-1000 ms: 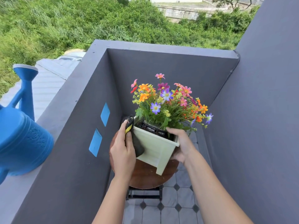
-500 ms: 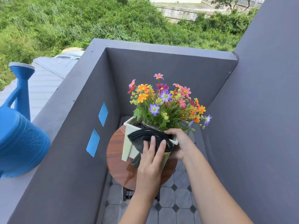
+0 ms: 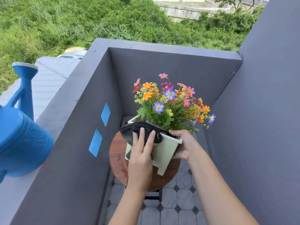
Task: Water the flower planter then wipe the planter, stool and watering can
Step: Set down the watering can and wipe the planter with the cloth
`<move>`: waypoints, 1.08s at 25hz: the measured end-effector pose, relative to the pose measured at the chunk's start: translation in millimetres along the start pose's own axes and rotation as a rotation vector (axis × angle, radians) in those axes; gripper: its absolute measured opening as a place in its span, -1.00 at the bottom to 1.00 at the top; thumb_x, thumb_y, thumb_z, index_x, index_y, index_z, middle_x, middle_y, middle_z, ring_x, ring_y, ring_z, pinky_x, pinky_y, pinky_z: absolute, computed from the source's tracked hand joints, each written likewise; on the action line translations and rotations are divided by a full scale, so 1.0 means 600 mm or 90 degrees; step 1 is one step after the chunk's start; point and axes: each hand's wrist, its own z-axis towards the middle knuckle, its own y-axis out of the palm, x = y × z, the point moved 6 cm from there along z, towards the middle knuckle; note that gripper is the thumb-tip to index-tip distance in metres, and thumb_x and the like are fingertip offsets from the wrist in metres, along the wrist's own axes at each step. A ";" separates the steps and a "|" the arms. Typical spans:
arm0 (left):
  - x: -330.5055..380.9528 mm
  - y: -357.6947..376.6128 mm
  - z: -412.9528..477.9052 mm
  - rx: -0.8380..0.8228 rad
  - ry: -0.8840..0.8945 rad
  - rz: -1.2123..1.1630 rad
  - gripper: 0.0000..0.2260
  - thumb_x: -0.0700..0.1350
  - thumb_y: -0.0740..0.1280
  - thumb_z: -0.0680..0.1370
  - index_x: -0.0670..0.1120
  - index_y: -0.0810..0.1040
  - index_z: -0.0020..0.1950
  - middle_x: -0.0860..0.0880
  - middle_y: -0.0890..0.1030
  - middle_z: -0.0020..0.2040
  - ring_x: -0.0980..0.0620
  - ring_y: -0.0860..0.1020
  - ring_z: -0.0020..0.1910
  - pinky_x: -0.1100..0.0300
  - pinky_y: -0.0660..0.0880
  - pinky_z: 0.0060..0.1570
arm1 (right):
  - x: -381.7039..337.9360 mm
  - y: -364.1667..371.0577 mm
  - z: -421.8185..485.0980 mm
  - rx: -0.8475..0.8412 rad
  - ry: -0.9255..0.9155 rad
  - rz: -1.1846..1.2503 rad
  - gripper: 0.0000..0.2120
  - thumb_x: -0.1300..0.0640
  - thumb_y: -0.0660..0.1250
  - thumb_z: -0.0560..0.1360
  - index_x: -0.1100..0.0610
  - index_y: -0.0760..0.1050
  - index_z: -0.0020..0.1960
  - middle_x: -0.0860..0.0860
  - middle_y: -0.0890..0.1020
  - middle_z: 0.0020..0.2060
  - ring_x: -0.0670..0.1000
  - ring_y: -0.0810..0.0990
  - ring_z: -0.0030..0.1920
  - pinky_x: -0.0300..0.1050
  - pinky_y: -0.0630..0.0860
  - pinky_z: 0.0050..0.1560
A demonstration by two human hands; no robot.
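Wiping planter (image 3: 164, 150) on stool (image 3: 118, 159) | left hand (image 3: 140, 158) fingers flat, pressing black cloth (image 3: 129, 132) on it | right hand (image 3: 183, 143) fingers grasp rim, 3 o'clock | next, likely: stool, then watering can (image 3: 21, 143) at 9 o'clock

A pale green square planter (image 3: 164, 150), filled with mixed colourful flowers (image 3: 170, 101), is tilted on a round brown wooden stool (image 3: 118, 156), which is wet towards 9 o'clock. A black cloth (image 3: 129, 132) is draped over the planter's rim at 10 o'clock. A blue watering can (image 3: 21, 140) is stood on the wall ledge (image 3: 53, 117) at 9 o'clock, well apart.
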 end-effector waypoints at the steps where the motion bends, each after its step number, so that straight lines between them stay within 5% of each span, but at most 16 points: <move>1: -0.019 -0.014 0.015 0.032 -0.106 -0.033 -0.44 -0.44 0.15 0.49 0.00 0.36 0.42 -0.15 0.37 0.44 -0.22 0.28 0.43 -0.06 0.40 0.23 | 0.001 -0.001 0.000 0.006 0.002 0.004 -0.84 0.10 0.23 0.50 0.18 0.51 -0.07 0.17 0.59 -0.19 0.14 0.56 -0.15 0.09 0.48 -0.05; 5: -0.108 -0.020 0.019 0.027 -0.516 -0.268 -0.64 -0.08 0.10 0.64 0.13 0.36 0.42 0.02 0.54 0.28 -0.04 0.47 0.23 0.05 0.37 0.24 | 0.001 -0.006 -0.002 0.011 -0.009 0.021 -0.82 0.12 0.18 0.55 0.17 0.50 -0.11 0.15 0.63 -0.26 0.12 0.56 -0.17 0.07 0.46 -0.10; 11: -0.086 -0.044 0.046 -0.077 -0.323 -0.432 -0.65 0.01 0.13 0.57 0.39 0.43 0.26 0.29 0.49 0.30 0.22 0.39 0.35 0.11 0.29 0.36 | -0.007 -0.027 -0.004 -0.015 -0.021 0.019 -0.76 0.10 0.10 0.58 0.12 0.53 -0.05 0.07 0.69 -0.35 0.09 0.62 -0.26 -0.03 0.48 -0.16; 17: -0.096 -0.051 0.101 -0.168 -0.291 -0.475 -0.67 -0.09 0.14 0.65 0.27 0.44 0.31 0.33 0.52 0.25 0.32 0.43 0.28 0.38 0.31 0.24 | -0.039 -0.029 -0.031 -0.087 -0.053 0.020 -0.75 0.13 0.10 0.58 0.16 0.54 -0.02 0.09 0.71 -0.25 0.06 0.68 -0.31 -0.08 0.58 -0.18; 23: -0.139 -0.027 0.103 -0.160 -0.365 -0.380 -0.66 0.01 0.07 0.66 0.14 0.33 0.44 0.15 0.50 0.30 0.10 0.42 0.32 0.04 0.32 0.36 | -0.076 -0.011 -0.056 -0.140 -0.092 -0.044 -0.76 0.20 0.09 0.58 0.14 0.54 -0.04 0.07 0.71 -0.27 0.03 0.68 -0.33 -0.13 0.61 -0.27; 27: -0.153 -0.017 0.072 -0.133 -0.449 -0.422 -0.62 0.19 0.14 0.55 0.21 0.41 0.36 0.14 0.53 0.31 0.07 0.45 0.33 -0.04 0.35 0.35 | -0.068 -0.007 -0.045 -0.145 -0.087 -0.072 -0.77 0.21 0.08 0.60 0.15 0.52 0.00 0.06 0.72 -0.28 0.03 0.69 -0.34 -0.15 0.62 -0.33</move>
